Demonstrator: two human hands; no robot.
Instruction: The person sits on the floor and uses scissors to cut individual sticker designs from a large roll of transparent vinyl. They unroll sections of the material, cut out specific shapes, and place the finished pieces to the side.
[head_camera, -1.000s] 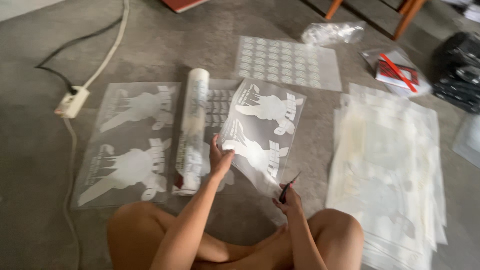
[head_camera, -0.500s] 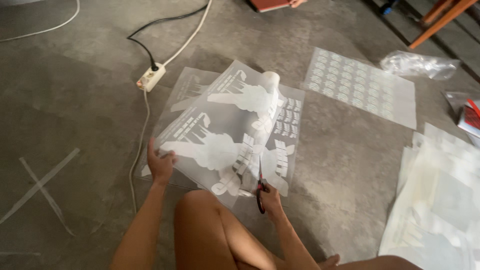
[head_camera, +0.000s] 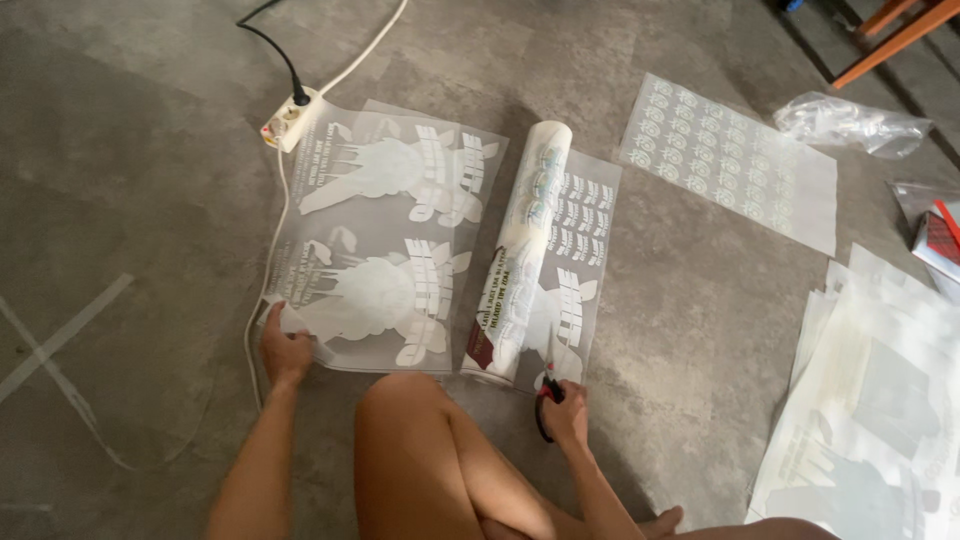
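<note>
My left hand (head_camera: 285, 350) pinches the near left corner of a clear film sheet (head_camera: 385, 235) printed with white figures, which lies flat on the grey floor. My right hand (head_camera: 566, 410) holds dark-handled scissors (head_camera: 546, 392) at the near end of a partly unrolled roll of printed film (head_camera: 530, 250). The roll lies to the right of the flat sheet, with more printed film spread under it. My bare knee (head_camera: 420, 440) sits between my two arms.
A white power strip (head_camera: 288, 118) with a black and a white cable lies by the sheet's far left corner. A sheet of small white prints (head_camera: 730, 160), a crumpled plastic bag (head_camera: 850, 122) and a stack of film sheets (head_camera: 880, 400) lie to the right. Tape lines (head_camera: 60, 340) mark the floor.
The sheet that my left hand held lifted over the roll now lies flat on the floor left of the roll. The view has shifted, and my right hand stays low with the scissors.
</note>
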